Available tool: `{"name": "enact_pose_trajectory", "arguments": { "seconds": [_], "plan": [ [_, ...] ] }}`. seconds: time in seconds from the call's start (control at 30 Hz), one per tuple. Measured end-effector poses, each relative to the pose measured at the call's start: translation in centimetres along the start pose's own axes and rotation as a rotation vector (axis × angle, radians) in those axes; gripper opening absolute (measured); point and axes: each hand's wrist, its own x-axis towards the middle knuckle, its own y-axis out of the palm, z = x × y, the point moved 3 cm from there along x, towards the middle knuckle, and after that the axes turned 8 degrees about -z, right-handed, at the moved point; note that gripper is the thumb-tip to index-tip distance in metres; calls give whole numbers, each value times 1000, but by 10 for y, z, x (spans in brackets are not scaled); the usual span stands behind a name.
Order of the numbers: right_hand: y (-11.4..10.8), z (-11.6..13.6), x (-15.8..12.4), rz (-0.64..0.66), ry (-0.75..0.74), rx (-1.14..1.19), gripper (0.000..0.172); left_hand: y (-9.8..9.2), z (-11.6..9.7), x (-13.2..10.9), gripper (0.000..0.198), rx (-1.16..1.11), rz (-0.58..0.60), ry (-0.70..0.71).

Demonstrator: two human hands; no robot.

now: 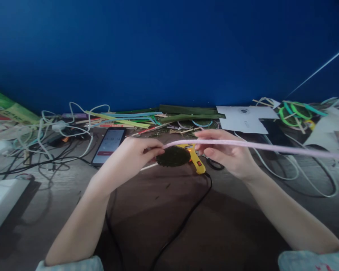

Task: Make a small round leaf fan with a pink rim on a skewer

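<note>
Two hands join a pink strip to a dark round piece over a cluttered table.

Head view: the left hand [135, 152] pinches the dark green disc [173, 156] and the strip's near end; the right hand [224, 152] has its fingers closed around the pale pink strip [260, 146], which trails off right. Only the strip's tip meets the disc, so most looks undone. A yellow glue gun [196, 160] lies just behind, its light on, near a phone [109, 146].

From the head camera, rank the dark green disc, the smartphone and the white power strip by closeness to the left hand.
1. dark green disc: pinched by the left hand, just to its right.
2. smartphone: flat on the table, just left of the hand.
3. white power strip: at the far left edge.
</note>
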Motion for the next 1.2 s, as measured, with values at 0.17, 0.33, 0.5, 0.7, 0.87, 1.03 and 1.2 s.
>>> {"name": "enact_pose_trajectory", "arguments": {
  "seconds": [0.17, 0.33, 0.5, 0.7, 0.87, 1.03, 1.2],
  "plan": [
    [-4, 1, 1, -108, -67, -35, 19, 0, 0, 0, 20, -3, -27, 11],
    [-5, -5, 3, -154, -10, -8, 14, -2, 0, -1, 20, -13, -88, -11],
    [-5, -9, 2, -167, 21, 31, 14, -3, 0, -1, 22, -23, -104, -31],
    [-6, -11, 2, -191, 28, -26, 12, 0, 5, 1, 24, -118, -122, -102],
    [-5, -9, 4, -193, -11, -44, 13, 0, 5, 0, 21, -168, -145, -120],
    [-4, -8, 5, -185, -54, -28, 16, 0, 5, 0, 19, -195, -161, -134],
    [-4, -9, 6, -195, -34, -50, 13, 0, 5, 1, 21, -236, -165, -167]
  ]
}}
